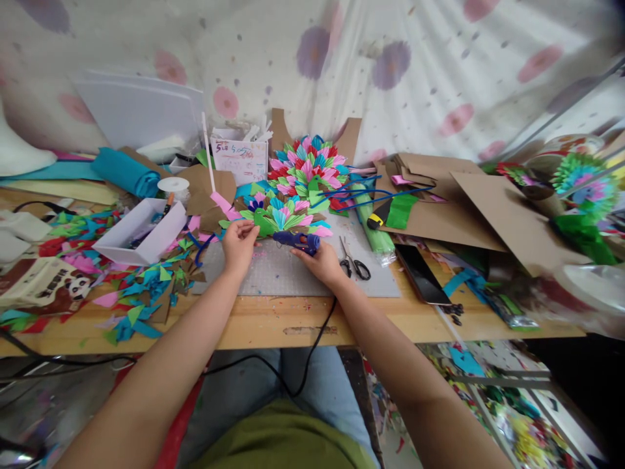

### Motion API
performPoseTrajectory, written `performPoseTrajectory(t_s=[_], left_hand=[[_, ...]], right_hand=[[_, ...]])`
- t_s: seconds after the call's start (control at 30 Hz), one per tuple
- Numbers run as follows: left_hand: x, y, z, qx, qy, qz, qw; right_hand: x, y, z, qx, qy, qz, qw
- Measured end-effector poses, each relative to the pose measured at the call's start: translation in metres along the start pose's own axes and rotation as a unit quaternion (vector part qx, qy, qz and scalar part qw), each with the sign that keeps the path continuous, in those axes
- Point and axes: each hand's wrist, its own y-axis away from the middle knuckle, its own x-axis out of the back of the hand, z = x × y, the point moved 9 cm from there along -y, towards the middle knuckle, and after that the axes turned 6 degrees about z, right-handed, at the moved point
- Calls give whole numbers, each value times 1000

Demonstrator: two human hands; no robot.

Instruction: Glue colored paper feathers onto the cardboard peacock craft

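My right hand point(322, 262) is wrapped round a blue hot glue gun point(308, 243), whose nozzle points left. A black cord runs from it down over the table edge. My left hand point(238, 247) pinches the left edge of a green paper piece point(264, 223), close to the nozzle. That green piece lies against a fan of folded paper petals point(293, 215) in pink, blue and green. Behind it stands a larger, fuller cluster of colored paper petals point(307, 163). Scissors point(355, 262) lie on the grey mat point(273, 280) to the right of my right hand.
Paper scraps point(146, 286) and a white box point(141, 231) crowd the left. To the right are a phone point(422, 273), a yellow-and-black tape measure or cutter point(378, 217), blue stems point(405, 192) and cardboard sheets point(502, 215). A patterned curtain point(273, 65) hangs behind.
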Motion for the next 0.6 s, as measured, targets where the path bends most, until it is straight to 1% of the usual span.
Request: performPoseTrajectory(t_s=[0.33, 0.5, 0.6], left_hand=[[2, 1, -1, 20, 12, 10, 1000], [3, -1, -1, 20, 19, 17, 999], [3, -1, -2, 17, 11, 14, 1000]], right_hand=[[2, 0, -1, -1, 36, -13, 999], [6, 0, 0, -11, 25, 10, 1000], [5, 0, -2, -5, 36, 9, 999]])
